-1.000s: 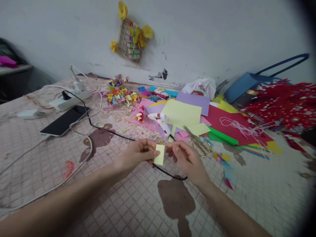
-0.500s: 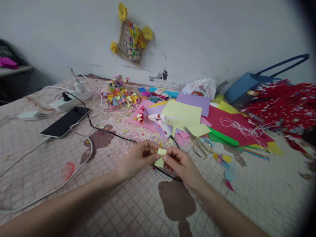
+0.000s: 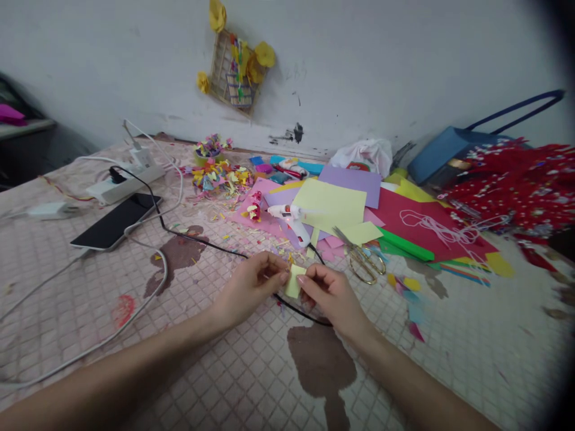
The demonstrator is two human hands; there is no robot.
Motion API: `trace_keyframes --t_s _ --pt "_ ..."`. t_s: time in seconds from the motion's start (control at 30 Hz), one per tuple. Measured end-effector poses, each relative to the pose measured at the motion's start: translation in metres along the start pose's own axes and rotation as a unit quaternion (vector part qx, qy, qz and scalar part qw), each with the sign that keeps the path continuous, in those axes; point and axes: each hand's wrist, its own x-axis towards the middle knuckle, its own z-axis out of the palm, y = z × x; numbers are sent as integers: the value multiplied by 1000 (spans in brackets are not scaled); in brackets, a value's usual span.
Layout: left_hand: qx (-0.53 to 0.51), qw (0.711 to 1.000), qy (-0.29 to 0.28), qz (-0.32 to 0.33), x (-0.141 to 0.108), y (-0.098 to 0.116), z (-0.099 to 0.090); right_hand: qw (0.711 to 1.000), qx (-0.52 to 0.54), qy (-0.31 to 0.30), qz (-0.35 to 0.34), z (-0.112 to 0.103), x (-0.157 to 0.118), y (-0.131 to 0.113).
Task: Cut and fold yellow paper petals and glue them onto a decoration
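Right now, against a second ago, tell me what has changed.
The right hand has moved in leftward and taken hold of the pale yellow paper slip. The left hand stays at the slip's other edge; whether it still grips is unclear. Glue gun and scissors lie as before.
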Motion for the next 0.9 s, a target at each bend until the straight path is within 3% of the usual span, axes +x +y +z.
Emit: trace_keyframes --t_s 0.17,0.27,0.43,0.57,0.7,0.9 --pt "51 997 -37 33 -6 -1 2 990 -99 66 -75 5 -3 2" --pt "38 998 -48 25 -7 -2 4 990 -100 42 -86 6 -4 0" --pt "-43 998 -47 -6 -2 -1 3 998 -37 -13 -48 -1 -1 -2" --pt "-106 994 -25 -20 3 -1 0 999 16 9 -41 -5 2 -1" --pt "-151 988 -14 21 4 -2 -2 996 53 29 -65 -4 3 -1" --pt "-71 997 9 2 4 4 -3 995 -5 21 -99 -7 3 -2"
